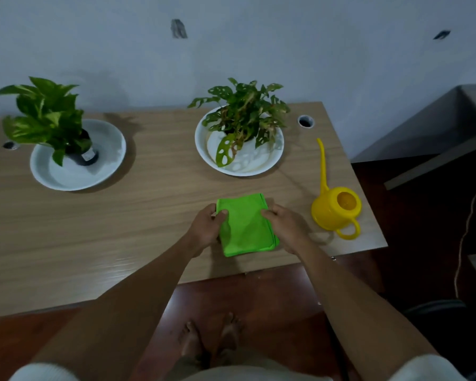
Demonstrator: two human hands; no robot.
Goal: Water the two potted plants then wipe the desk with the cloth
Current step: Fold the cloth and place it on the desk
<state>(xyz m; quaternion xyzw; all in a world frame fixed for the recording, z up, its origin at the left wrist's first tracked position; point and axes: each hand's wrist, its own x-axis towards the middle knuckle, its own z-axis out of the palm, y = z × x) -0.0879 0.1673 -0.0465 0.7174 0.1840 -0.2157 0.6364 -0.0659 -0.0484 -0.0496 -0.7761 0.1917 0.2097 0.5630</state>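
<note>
Wooden desk [121,229] is sitting against a plain pale wall [259,50], with dark reddish floor [245,292] showing below its near edge where the person's bare feet are standing. Right in front of the person, a folded bright green cloth [245,225] is lying flat on the desk, and both hands are working on it. Left hand [205,229] is gripping the cloth's left edge, thumb curling over the top and fingers tucking around the side. Right hand [285,228] is pinching the right edge the same way, thumb on top.

At about 3 o'clock from the cloth, a yellow watering can [334,207] is standing upright near the desk's right edge, apart from both hands, its long thin spout pointing up toward 12 o'clock and its handle facing the near edge. At 12 o'clock from the cloth, a holey-leaved plant [245,114] is sitting in a white dish [204,149]. Way over at 10 o'clock, a second plant [44,114] with yellow-green leaves is sitting in a dark pot inside another white dish [105,160]. Two round cable holes [305,121] are showing near the desk's far edge.
</note>
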